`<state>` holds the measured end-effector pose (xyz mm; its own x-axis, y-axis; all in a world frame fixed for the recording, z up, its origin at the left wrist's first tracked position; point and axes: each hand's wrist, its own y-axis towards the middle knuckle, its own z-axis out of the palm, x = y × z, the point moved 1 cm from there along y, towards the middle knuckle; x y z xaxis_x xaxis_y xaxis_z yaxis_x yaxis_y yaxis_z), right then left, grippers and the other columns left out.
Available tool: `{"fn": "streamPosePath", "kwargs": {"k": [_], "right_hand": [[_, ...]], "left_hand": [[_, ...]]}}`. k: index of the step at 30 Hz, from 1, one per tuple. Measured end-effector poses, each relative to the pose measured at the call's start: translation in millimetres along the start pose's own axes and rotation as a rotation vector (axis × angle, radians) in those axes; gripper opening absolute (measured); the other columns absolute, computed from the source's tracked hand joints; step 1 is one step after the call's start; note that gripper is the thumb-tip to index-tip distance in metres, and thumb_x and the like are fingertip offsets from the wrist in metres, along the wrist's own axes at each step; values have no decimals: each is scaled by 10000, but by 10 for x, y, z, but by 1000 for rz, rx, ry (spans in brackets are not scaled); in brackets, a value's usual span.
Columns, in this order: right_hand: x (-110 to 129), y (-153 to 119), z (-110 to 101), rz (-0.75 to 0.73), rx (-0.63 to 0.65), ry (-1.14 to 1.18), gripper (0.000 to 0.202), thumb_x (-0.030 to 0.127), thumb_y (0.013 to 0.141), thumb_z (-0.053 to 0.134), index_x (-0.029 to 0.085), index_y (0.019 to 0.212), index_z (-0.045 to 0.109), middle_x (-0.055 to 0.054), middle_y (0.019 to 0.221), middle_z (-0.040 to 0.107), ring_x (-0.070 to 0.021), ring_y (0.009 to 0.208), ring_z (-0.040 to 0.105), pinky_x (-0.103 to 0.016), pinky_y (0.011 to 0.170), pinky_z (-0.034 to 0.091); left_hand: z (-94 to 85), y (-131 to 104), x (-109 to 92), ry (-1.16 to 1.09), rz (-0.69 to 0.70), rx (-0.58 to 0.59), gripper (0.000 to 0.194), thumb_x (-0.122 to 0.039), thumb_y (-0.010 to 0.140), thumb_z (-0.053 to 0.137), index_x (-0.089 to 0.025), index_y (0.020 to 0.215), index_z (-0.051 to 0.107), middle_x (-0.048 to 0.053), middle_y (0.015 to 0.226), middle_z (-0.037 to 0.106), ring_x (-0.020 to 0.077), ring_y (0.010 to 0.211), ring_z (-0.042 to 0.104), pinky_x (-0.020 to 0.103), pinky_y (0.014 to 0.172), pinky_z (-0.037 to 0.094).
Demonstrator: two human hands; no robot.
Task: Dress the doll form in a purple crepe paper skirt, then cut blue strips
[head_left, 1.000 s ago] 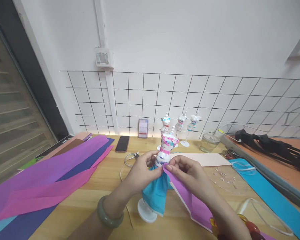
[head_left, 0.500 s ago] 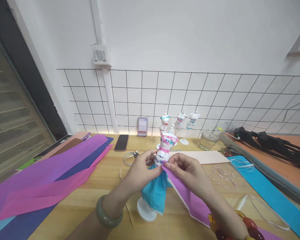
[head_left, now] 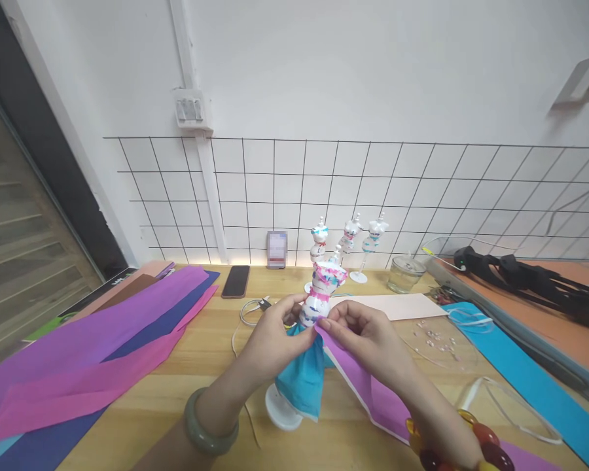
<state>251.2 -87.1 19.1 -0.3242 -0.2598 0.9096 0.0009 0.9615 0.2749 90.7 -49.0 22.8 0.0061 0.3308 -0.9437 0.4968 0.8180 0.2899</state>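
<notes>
A small white mannequin (head_left: 318, 306) with pink and blue markings stands tilted between my hands, its round white base (head_left: 282, 409) on the table. Blue crepe paper (head_left: 302, 376) hangs from its hips like a skirt. My left hand (head_left: 279, 337) is closed round the mannequin's hips, thumb pressed at the front. In my right hand (head_left: 360, 330), thumb and fingers pinch the end of a purple crepe paper strip (head_left: 358, 376) against the mannequin's hip, beside my left thumb. The strip trails down to the right beneath my right forearm.
Three more small mannequins (head_left: 375, 229) stand at the back, near a glass jar (head_left: 406, 273). Coloured crepe sheets (head_left: 127, 333) lie left, a phone (head_left: 236, 281) behind them. Blue paper (head_left: 515, 373), small beads (head_left: 436, 341) and a white cord (head_left: 520, 418) lie right. A cable (head_left: 248, 314) sits by my left hand.
The whole view has shifted slightly, so things appear a little further left. Both hands keep their grip on the mannequin and the purple strip, with hardly any movement.
</notes>
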Motion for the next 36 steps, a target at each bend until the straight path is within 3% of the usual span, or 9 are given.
{"fn": "streamPosePath", "kwargs": {"k": [11, 19, 28, 36], "right_hand": [[-5, -6, 2, 11, -10, -17, 252, 415, 796, 613, 183, 721, 550, 20, 601, 526, -100, 524, 423, -225, 472, 324], [5, -5, 10, -21, -47, -83, 220, 389, 810, 592, 185, 739, 552, 24, 603, 505, -107, 536, 419, -232, 488, 320], [-47, -7, 53, -38, -32, -241, 214, 397, 833, 557, 192, 774, 572, 45, 561, 457, -106, 519, 403, -231, 486, 305], [-9, -26, 61, -68, 45, -358, 124, 332, 848, 528, 216, 851, 569, 44, 594, 492, -113, 534, 419, -230, 496, 302]], "left_hand": [[-51, -17, -66, 155, 33, 7, 379, -198, 774, 592, -234, 1150, 568, 2, 939, 620, 146, 866, 534, 262, 792, 431], [-105, 20, -33, -13, 3, 77, 356, -221, 818, 544, -175, 1171, 539, 77, 1105, 620, 203, 1030, 561, 323, 896, 436], [-67, 24, -24, 115, -49, -85, 358, -250, 754, 637, -161, 1096, 577, 79, 1066, 642, 196, 967, 600, 322, 880, 466], [-136, 36, 0, 156, -20, -26, 335, -221, 768, 599, -180, 1100, 578, 62, 1063, 652, 183, 970, 612, 303, 882, 474]]}}
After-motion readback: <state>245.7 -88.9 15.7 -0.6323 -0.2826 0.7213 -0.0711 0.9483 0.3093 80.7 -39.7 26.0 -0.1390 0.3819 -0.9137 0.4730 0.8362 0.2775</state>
